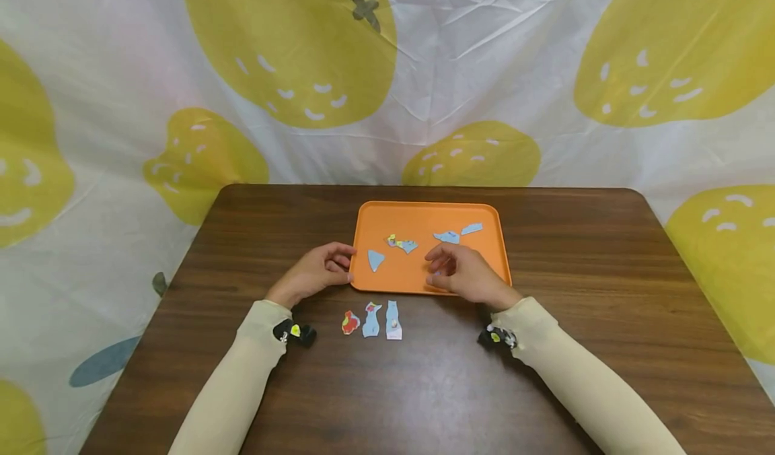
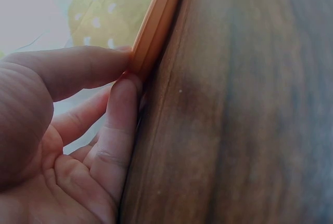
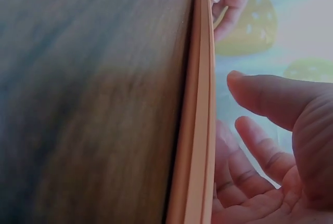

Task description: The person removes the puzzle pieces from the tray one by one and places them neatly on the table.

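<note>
In the head view an orange tray (image 1: 399, 281) lies on the table, bearing several cut paper puzzle pieces, among them a light-blue wedge (image 1: 375, 260) and a blue-and-yellow piece (image 1: 407, 246). My left hand (image 1: 317, 270) pinches the tray's left edge; in the left wrist view its thumb and finger meet at the tray's corner (image 2: 151, 42). Over the tray's right front part hovers my right hand (image 1: 463, 273), fingers loosely bent, with nothing seen between thumb and fingers in the right wrist view. A small bluish bit shows by its fingertips, mostly hidden.
In front of the tray three pieces lie in a row on the brown table (image 1: 424, 401): a red one (image 1: 350, 323), a blue one with a red top (image 1: 371, 320) and a tall blue one (image 1: 393, 320). A patterned curtain (image 1: 424, 58) hangs behind the table.
</note>
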`<action>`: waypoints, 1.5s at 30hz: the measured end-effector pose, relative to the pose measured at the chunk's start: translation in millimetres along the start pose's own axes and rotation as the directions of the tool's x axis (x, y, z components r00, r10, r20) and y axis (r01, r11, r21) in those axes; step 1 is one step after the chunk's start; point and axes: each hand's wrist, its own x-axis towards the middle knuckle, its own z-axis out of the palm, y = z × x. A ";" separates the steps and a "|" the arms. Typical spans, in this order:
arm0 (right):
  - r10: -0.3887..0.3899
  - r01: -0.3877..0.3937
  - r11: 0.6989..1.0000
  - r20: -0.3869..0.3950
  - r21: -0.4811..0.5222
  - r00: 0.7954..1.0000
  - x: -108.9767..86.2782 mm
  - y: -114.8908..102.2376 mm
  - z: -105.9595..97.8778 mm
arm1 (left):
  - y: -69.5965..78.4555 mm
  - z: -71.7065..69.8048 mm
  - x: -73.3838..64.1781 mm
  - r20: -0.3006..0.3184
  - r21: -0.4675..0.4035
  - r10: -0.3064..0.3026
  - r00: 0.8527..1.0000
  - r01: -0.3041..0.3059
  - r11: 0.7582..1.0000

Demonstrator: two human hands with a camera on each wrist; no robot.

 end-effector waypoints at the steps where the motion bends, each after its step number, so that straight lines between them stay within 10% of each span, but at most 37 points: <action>1: 0.004 -0.004 1.000 -0.003 -0.004 1.000 0.1 1.2 -0.2 | -0.7 0.2 0.2 0.000 0.003 0.000 1.000 0.000 1.000; 30: -0.012 0.021 0.983 0.051 -0.181 0.999 -0.6 -1.7 -5.4 | -2.0 -1.0 0.1 -0.005 -0.006 0.011 1.000 -0.011 1.000; 45: -0.007 0.012 0.995 0.050 -0.101 0.999 0.9 2.2 -8.6 | -1.5 -2.8 -0.5 -0.017 0.005 -0.008 1.000 0.008 1.000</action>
